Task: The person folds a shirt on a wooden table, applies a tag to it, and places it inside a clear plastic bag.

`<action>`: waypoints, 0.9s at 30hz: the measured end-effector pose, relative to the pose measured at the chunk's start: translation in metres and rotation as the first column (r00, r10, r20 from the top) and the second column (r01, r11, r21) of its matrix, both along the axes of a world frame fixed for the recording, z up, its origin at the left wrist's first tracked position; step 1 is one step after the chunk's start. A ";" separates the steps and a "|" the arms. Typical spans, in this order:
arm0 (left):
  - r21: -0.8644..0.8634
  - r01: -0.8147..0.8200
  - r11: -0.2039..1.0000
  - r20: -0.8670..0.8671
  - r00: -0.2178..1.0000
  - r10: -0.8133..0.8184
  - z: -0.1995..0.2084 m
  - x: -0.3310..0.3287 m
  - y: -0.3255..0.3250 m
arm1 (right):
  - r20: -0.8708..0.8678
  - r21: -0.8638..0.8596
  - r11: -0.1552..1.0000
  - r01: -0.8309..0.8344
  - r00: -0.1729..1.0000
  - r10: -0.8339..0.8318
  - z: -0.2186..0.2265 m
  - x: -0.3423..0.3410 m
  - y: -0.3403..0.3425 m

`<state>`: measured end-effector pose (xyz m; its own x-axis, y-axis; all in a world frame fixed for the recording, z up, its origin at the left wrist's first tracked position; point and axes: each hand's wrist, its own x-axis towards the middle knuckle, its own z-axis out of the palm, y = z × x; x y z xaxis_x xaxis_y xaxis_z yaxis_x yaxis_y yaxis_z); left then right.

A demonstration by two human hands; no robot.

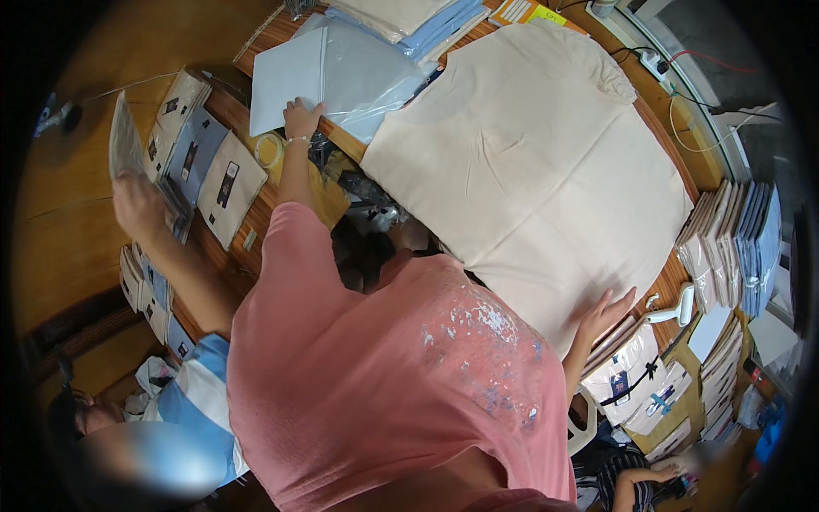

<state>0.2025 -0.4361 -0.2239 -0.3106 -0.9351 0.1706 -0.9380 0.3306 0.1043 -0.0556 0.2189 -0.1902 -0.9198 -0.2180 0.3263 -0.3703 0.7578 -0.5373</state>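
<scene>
A large cream garment lies spread out on the wooden table in front of me, with a crease running across it. My right hand rests at its near right edge, fingers stretched and thumb apart. On the left, my left hand reaches to a white sheet, its fingers lying over the lower edge. Beside that sheet, clear plastic bags cover part of the table. A roll of tape sits just left of my left wrist.
At the left, a co-worker's hand holds up a bagged garment beside packed garments. Folded cream and blue garments lie at the back. On the right are a white-handled lint roller and bagged stacks.
</scene>
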 end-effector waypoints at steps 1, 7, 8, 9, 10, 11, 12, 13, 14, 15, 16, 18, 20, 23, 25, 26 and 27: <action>0.193 0.014 0.981 0.013 1.000 -0.017 0.000 0.004 -0.005 | 0.011 -0.005 1.000 -0.014 1.000 0.015 0.000 -0.001 -0.002; 0.390 0.053 0.919 -0.242 0.969 0.046 0.004 0.026 -0.055 | 0.085 -0.038 0.993 -0.108 0.990 0.111 0.014 -0.014 -0.032; 0.246 0.056 0.968 -0.280 0.960 0.015 0.004 0.034 -0.058 | 0.092 -0.065 0.990 -0.129 0.987 0.134 0.018 -0.014 -0.041; 0.145 0.020 0.989 -0.340 0.940 0.030 0.009 0.029 -0.052 | 0.113 -0.079 0.986 -0.147 0.981 0.155 0.021 -0.013 -0.048; 0.047 -0.016 0.999 -0.399 0.916 0.034 0.028 0.014 -0.036 | 0.136 -0.092 0.983 -0.157 0.976 0.169 0.024 -0.011 -0.054; -0.053 -0.059 0.997 -0.457 0.889 0.028 0.054 0.000 -0.018 | 0.157 -0.110 0.980 -0.168 0.970 0.184 0.028 -0.009 -0.061; -0.042 0.007 0.999 -0.633 0.773 -0.032 0.088 -0.016 0.006 | 0.159 -0.215 0.960 -0.181 0.963 0.217 0.034 -0.005 -0.070; -0.033 0.075 0.997 -0.778 0.625 -0.073 0.122 -0.028 0.038 | 0.292 -0.304 0.937 -0.174 0.919 0.266 0.043 0.002 -0.081; 0.010 0.206 0.978 -0.940 0.335 -0.061 0.154 -0.045 0.073 | 0.412 -0.391 0.908 -0.152 0.853 0.320 0.054 0.008 -0.095; 0.019 0.356 0.934 -1.000 0.007 0.018 0.172 -0.064 0.105 | 0.437 -0.402 0.886 -0.232 0.801 0.408 0.065 0.014 -0.106; 0.050 0.460 0.887 -0.998 0.046 0.032 0.187 -0.063 0.134 | 0.427 -0.364 0.856 -0.368 0.751 0.504 0.089 0.019 -0.127; 0.113 0.658 0.744 -0.992 0.121 0.044 0.207 -0.066 0.173 | 0.188 -0.259 0.807 -0.531 0.792 0.581 0.118 0.022 -0.155; 0.184 0.864 0.468 -0.953 0.273 -0.129 0.220 -0.065 0.188 | -0.101 -0.283 0.824 -0.491 0.870 0.483 0.141 0.011 -0.170; 0.355 0.932 0.066 -0.868 0.355 -0.348 0.232 -0.073 0.189 | -0.180 -0.359 0.821 -0.444 0.896 0.406 0.162 -0.015 -0.174; 0.394 0.919 -0.010 -0.849 0.359 -0.388 0.226 -0.086 0.184 | 0.138 -0.476 0.783 -0.400 0.846 0.515 0.151 -0.026 -0.164; 0.375 0.926 0.039 -0.857 0.362 -0.366 0.213 -0.092 0.181 | 0.401 -0.565 0.757 -0.329 0.692 0.600 0.138 -0.031 -0.154; 0.357 0.930 0.089 -0.865 0.365 -0.344 0.200 -0.097 0.177 | 0.606 -0.628 0.743 -0.232 0.455 0.653 0.123 -0.034 -0.145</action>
<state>0.1053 -0.2593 -0.0240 -0.9907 -0.1362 -0.0053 -0.0402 0.2543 0.9663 -0.0895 0.0735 -0.0668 -0.6483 -0.7154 -0.2605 0.1182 0.2434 -0.9627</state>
